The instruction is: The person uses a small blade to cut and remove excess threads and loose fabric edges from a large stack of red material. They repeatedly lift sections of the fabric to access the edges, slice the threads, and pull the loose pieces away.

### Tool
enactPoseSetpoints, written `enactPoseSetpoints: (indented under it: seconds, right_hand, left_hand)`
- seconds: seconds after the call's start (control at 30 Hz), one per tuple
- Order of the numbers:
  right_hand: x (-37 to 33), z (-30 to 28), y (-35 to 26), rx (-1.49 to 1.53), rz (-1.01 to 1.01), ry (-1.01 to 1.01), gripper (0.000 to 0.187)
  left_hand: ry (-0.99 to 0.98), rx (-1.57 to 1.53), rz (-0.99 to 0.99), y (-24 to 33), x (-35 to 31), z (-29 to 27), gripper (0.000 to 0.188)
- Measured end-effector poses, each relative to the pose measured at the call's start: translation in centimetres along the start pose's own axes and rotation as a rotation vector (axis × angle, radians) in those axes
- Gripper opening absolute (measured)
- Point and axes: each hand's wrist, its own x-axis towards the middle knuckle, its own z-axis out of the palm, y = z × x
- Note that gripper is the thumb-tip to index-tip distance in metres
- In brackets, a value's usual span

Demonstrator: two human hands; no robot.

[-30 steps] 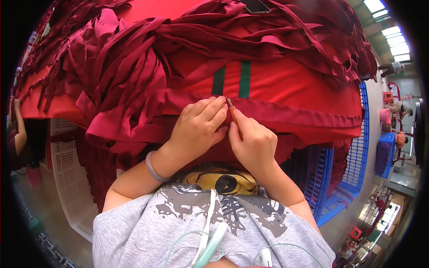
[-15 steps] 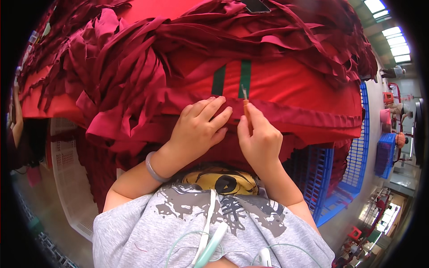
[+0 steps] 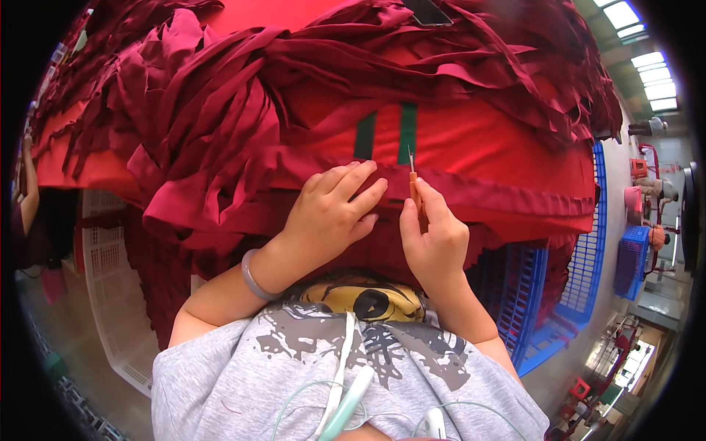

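My right hand (image 3: 437,239) pinches the orange handle of a seam ripper (image 3: 413,184), its thin metal tip pointing away from me over a green stripe (image 3: 407,136). Beneath it runs a dark red fabric strip (image 3: 500,192) with a gathered edge, laid along the near side of the red-covered table (image 3: 471,136). My left hand (image 3: 331,209) rests on that strip, palm down and fingers apart, holding nothing. A second green stripe (image 3: 365,136) lies just beyond its fingertips.
Tangled dark red fabric strips (image 3: 198,117) pile up at the left and far side. A phone (image 3: 426,11) lies among them. Below the table stand a white basket (image 3: 110,287) at left and a blue basket (image 3: 522,301) at right. Someone's arm (image 3: 29,184) shows at far left.
My right hand has shifted slightly right and toward me, with the seam ripper in it. The left hand stays nearly where it was.
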Motion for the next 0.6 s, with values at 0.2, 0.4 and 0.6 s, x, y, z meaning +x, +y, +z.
enactPoseSetpoints:
  seconds: [0.2, 0.4, 0.6]
  right_hand:
    - [-0.4, -0.9, -0.8, -0.151, -0.029, -0.163, 0.028]
    - [1.0, -0.5, 0.1, -0.061, -0.07, 0.017, 0.03]
    - [-0.6, -1.0, -0.2, -0.135, -0.071, -0.143, 0.03]
  left_hand:
    - [0.012, 0.001, -0.001, -0.1, -0.1, 0.2, 0.049]
    - [-0.011, -0.018, -0.008, -0.1, -0.1, 0.1, 0.05]
    - [0.004, 0.001, -0.011, 0.1, -0.2, 0.0, 0.05]
